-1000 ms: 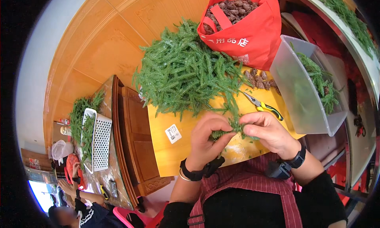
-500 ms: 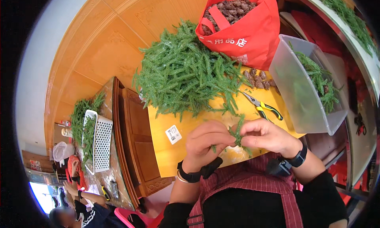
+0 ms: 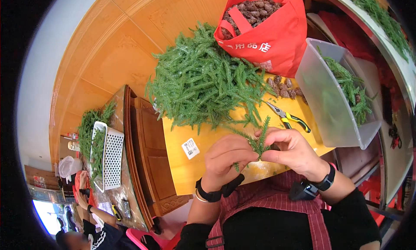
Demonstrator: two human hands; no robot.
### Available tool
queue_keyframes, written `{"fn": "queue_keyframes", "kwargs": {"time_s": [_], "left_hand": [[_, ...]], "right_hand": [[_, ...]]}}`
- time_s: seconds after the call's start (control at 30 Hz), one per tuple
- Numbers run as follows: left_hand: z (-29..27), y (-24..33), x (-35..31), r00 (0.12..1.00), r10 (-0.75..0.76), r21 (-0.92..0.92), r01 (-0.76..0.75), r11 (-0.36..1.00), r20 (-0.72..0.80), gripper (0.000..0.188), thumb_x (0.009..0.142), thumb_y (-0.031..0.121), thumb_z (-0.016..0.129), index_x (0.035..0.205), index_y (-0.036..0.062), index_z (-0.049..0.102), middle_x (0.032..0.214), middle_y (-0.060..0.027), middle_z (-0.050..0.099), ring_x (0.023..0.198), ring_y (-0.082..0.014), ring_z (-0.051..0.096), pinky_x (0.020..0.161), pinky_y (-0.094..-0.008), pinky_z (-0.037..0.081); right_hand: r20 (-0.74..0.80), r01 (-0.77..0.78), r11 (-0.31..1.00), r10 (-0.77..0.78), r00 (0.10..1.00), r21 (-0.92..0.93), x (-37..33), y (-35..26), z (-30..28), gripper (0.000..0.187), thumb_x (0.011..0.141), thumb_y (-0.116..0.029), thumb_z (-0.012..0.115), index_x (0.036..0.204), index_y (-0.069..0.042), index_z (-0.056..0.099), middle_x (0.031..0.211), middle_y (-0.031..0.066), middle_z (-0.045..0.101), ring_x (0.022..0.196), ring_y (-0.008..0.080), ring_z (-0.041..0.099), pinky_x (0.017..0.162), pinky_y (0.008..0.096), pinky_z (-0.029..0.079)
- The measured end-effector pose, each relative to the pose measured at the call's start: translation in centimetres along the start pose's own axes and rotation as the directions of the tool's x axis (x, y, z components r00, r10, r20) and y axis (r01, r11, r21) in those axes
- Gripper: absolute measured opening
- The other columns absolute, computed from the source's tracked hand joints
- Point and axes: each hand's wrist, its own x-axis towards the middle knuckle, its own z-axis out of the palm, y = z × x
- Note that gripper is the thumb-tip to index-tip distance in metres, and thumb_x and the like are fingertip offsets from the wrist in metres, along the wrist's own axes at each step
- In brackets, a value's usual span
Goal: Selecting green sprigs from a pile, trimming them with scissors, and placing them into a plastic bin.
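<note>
Over the front of the yellow tabletop (image 3: 182, 163), a small green artificial pine sprig (image 3: 259, 142) is pinched between both hands, its tips pointing away from me. My left hand (image 3: 229, 156) is closed on the stem side, with a bit of green showing under its fingers. My right hand (image 3: 297, 150) grips the sprig between thumb and forefinger. Just beyond them rests a large heap of green pine sprigs (image 3: 203, 81). Long-nose pliers (image 3: 288, 117) with yellow-black handles lie past my right hand. Several brown pine cones (image 3: 284, 87) sit farther back.
A red bag (image 3: 277, 42) full of pine cones stands at the back. On the right is a clear plastic bin (image 3: 325, 107) holding greenery. Far left, a white perforated basket (image 3: 113, 156) stands on a side table, near another person (image 3: 104, 228).
The sprig now stands more upright and spreads wider between my fingers, with more of its tips showing. My hands stay nearly in place. The person at left has shifted slightly.
</note>
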Motion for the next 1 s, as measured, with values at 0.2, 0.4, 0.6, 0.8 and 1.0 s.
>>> {"fn": "queue_keyframes", "kwargs": {"time_s": [0.2,0.4,0.6,0.8,1.0], "left_hand": [[0.2,0.0,-0.1,1.0,0.007,-0.004,-0.007,1.0,0.008,0.012,0.067,-0.004,0.067,0.075,0.0037,0.062,0.073,-0.0066,0.057,0.067,-0.0226,0.056,0.061,-0.0318,0.046],[0.8,0.3,-0.1,0.998,-0.028,0.04,0.03,0.999,-0.06,0.01,0.068,-0.002,0.066,0.075,0.0031,0.06,0.074,-0.0072,0.058,0.068,-0.0218,0.057,0.061,-0.0311,0.046],[1.5,0.8,-0.2,0.975,-0.18,0.091,0.193,0.977,-0.129,0.01,0.069,0.001,0.067,0.075,0.0021,0.059,0.075,-0.0081,0.058,0.069,-0.0209,0.057,0.061,-0.0296,0.045],[3.0,0.4,-1.0,0.912,-0.35,-0.021,0.354,0.935,-0.213,0.008,0.077,0.002,0.063,0.081,0.0005,0.055,0.081,-0.0067,0.054,0.065,-0.0128,0.053,0.058,-0.0231,0.044],[3.6,-0.1,-1.4,0.821,-0.527,-0.279,0.464,0.841,-0.221,0.006,0.082,0.001,0.058,0.086,-0.0009,0.053,0.086,-0.0051,0.05,0.065,-0.0079,0.05,0.057,-0.0196,0.044]], "right_hand": [[-0.01,0.118,0.992,-0.119,0.993,-0.052,0.2,0.0,0.1,0.014,0.071,-0.002,0.069,0.079,0.0,0.058,0.082,0.0035,0.052,0.083,0.0123,0.049,0.076,0.025,0.037],[-0.095,0.113,0.994,-0.111,0.989,0.008,0.0,-0.2,0.3,0.014,0.071,-0.002,0.069,0.079,-0.001,0.058,0.085,0.0038,0.053,0.085,0.0143,0.049,0.08,0.026,0.037],[-0.129,0.313,0.927,-0.342,0.931,-0.206,0.5,-0.1,0.3,0.014,0.069,0.0,0.068,0.08,-0.002,0.06,0.086,0.0054,0.055,0.103,0.0224,0.047,0.091,0.035,0.035],[-0.004,0.481,0.62,-0.615,0.788,-0.62,0.8,-0.1,-0.6,0.013,0.069,-0.002,0.068,0.08,-0.002,0.062,0.083,0.0066,0.057,0.1,0.0244,0.049,0.089,0.0367,0.037],[-0.225,0.339,0.914,-0.387,0.894,-0.223,1.2,1.7,-0.1,0.015,0.074,-0.004,0.066,0.088,-0.001,0.06,0.086,0.0036,0.057,0.094,0.0174,0.052,0.083,0.0329,0.041]]}}
